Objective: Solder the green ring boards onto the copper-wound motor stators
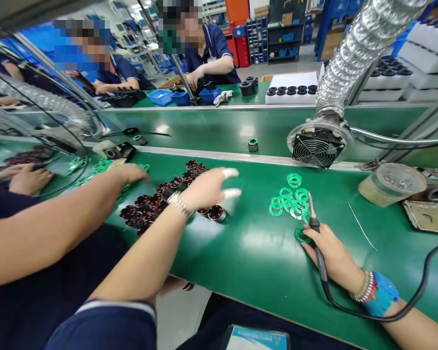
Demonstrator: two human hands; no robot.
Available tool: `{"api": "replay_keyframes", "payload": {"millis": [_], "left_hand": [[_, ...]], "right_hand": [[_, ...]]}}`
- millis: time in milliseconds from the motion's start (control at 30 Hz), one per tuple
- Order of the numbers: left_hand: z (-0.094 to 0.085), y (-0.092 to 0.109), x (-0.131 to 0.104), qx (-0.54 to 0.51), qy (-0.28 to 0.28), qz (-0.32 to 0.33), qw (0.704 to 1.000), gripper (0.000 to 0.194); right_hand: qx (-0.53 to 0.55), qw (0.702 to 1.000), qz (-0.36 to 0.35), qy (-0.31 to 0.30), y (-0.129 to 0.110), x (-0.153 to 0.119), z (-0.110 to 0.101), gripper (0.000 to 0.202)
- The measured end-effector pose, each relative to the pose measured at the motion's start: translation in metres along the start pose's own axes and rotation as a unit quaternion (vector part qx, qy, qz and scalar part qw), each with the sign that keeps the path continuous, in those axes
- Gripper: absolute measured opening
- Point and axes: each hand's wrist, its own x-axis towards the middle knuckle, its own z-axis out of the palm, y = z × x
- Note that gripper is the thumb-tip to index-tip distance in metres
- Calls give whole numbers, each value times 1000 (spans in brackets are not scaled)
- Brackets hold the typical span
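My left hand (211, 188), a watch on its wrist and white covers on two fingertips, is spread and blurred above the right edge of a group of copper-wound motor cores (176, 183). Nothing shows between its fingers. A soldering iron (320, 262) lies in my right hand (330, 250), its tip pointing up and away. The thumb and fingers of that hand also pinch a green ring (302, 235). Just beyond it, several green rings (286, 200) are scattered on the green table (248, 253).
A co-worker's arm (69, 209) reaches in at the left over more green rings. A fan (316, 149) under a foil duct stands at the back right, near a round tub (390, 184) and a sponge tray (428, 217). One core (253, 145) sits on the back strip.
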Motion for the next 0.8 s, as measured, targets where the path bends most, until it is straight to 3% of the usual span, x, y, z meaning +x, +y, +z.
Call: {"api": "replay_keyframes", "payload": {"millis": [67,133,233,367,433,500,600,667,800], "left_hand": [[16,0,-47,17,-40,15,999,59],[36,-2,-73,35,-28,9,999,47],[53,7,-83,15,-2,56,998,30],[57,41,-94,-106,-66,219,968,40],[61,57,-108,-158,-83,247,952,46],[70,67,-124,-214,-65,196,955,58],[90,75,-141,-270,-11,31,962,91],[102,81,-145,-278,14,-34,960,84],[111,99,-141,-319,45,-25,946,46]], "right_hand": [[2,1000,9,-14,-13,-3,1,28],[-2,999,25,-25,-29,-7,3,28],[-14,998,53,-34,-53,-14,8,28],[-24,996,84,-25,-78,-26,19,31],[-27,995,96,-12,-85,-31,22,33],[-26,994,104,4,-87,-34,23,34],[-4,994,101,40,-89,-31,21,28],[35,993,92,61,-93,-23,20,22],[112,990,70,57,-109,-1,25,22]]}}
